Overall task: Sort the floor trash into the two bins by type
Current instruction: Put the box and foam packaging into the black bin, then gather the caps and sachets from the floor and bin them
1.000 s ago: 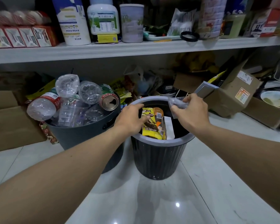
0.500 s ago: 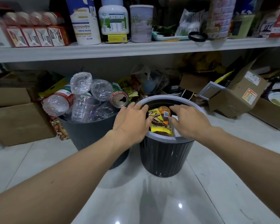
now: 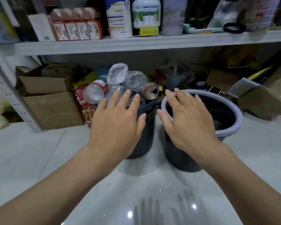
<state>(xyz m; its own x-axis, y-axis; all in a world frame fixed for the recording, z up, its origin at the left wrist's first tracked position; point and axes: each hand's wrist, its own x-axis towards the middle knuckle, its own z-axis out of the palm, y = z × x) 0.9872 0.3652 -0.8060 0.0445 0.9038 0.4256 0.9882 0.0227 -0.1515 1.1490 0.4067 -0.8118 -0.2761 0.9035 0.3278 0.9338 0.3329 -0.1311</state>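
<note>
Looking down: glossy white tiled floor (image 3: 39, 159), nearest; two sets of fingers mirrored in it.

Hands, count 2. Left hand (image 3: 118, 125) and right hand (image 3: 188, 120) both palm down, fingers straight and spread, holding nothing. Right hand is over the near-left edge of the grey-rimmed bin (image 3: 234, 125); contact with the rim cannot be told. Left hand is in front of the dark bin (image 3: 147, 132).

Bins, count 2. The dark bin stands just left of the grey-rimmed bin, on the floor, almost touching it.

Trash: heaped in the dark bin, at least 3 clear plastic bottles (image 3: 118, 73) and 1 drink can (image 3: 151, 93), its opened end facing the camera. Inside of the grey-rimmed bin is dark; contents unclear.

Farther left of the grey-rimmed bin, 2 stacked cardboard boxes (image 3: 53, 109); just right of it, 1 more box (image 3: 263, 104).

Above and behind it, a white shelf (image 3: 136, 43) carrying 3 tall tubs (image 3: 146, 13) among packets.
</note>
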